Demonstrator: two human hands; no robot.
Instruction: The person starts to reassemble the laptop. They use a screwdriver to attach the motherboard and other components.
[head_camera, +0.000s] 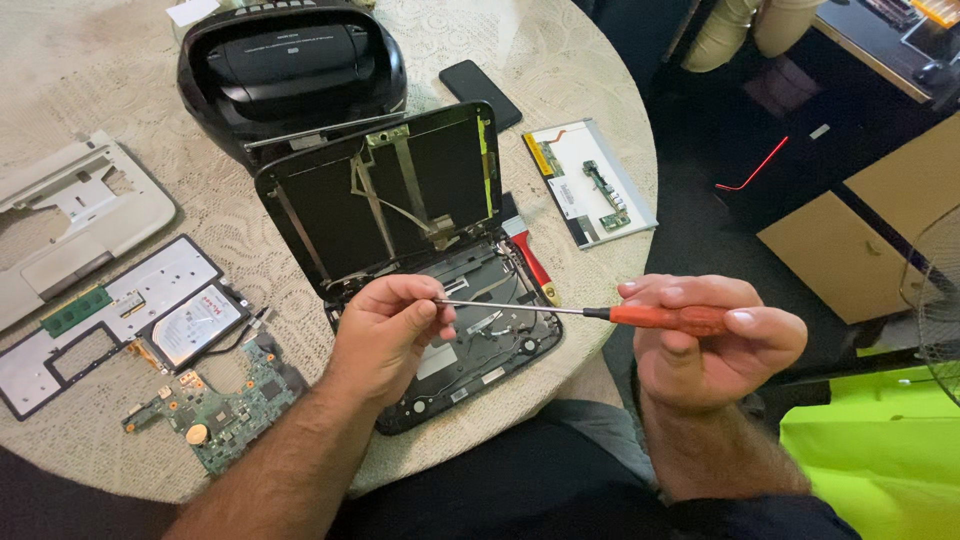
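Your forearms come in from the bottom edge, nearest the lens. Your right hand (712, 345) is curled around the orange handle of a screwdriver (600, 313), fingers pressed together over the grip, thumb on top, held level out past the table edge. Your left hand (390, 330) pinches the tip end of the thin metal shaft between thumb and fingertips, other fingers folded in. The screwdriver hangs above the front right of the stripped laptop shell, not touching it. Biggest thing: round table (560, 70) with a pale lace cloth. On it, back centre, a black boombox (290, 70). In front of it the opened black laptop shell (410, 250), lid back tilted up with metal strips and flat cables showing, base tray flat under your left hand. Far left, a white palmrest cover (70, 220). Below that a keyboard back plate (110, 320) with a green memory stick (76, 311) lying on it, and a hard drive (197, 328) just beside it. Near your left forearm, a green motherboard (215, 405). Right of the lid, a bare screen panel (590, 180), back side up with a small green board. A dark phone (480, 92) near the boombox. A red-handled tool (530, 255) sits between shell and screen panel.
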